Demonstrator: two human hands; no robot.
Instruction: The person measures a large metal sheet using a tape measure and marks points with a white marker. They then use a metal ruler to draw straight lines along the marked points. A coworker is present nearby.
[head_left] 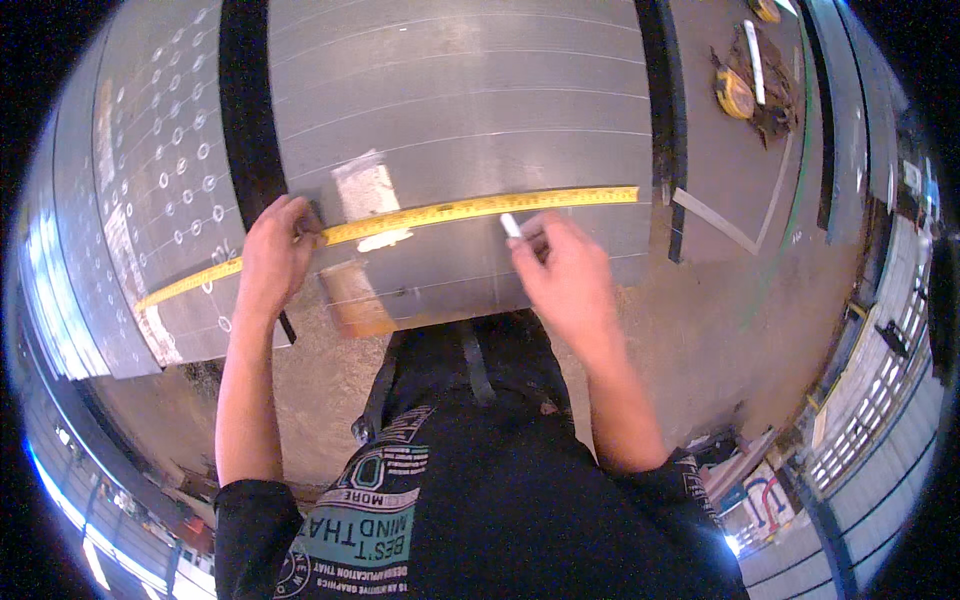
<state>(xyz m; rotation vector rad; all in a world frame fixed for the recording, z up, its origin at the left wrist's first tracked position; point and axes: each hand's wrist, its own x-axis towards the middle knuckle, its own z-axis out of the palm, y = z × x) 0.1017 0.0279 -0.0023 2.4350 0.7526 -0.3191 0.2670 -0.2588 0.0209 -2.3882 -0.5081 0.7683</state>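
A yellow tape measure blade (470,208) stretches from left to right across a grey metal plate (450,110) scribed with thin pale lines. My left hand (280,245) is closed on the blade near the plate's left edge. The blade runs on past it to the left, over another plate (190,110) marked with white circles. Just below the blade, my right hand (565,270) pinches a short white stick of chalk (510,225), its tip close to the tape's lower edge. Two pale patches, the upper one (364,188) under the tape, show on the plate.
Dark bars (246,110) border the middle plate. On the right-hand surface lie a yellow tape measure case (733,93), a white stick (754,62), a crumpled brown cloth or glove (778,75) and a flat metal strip (715,220). Concrete floor (320,400) shows by my legs.
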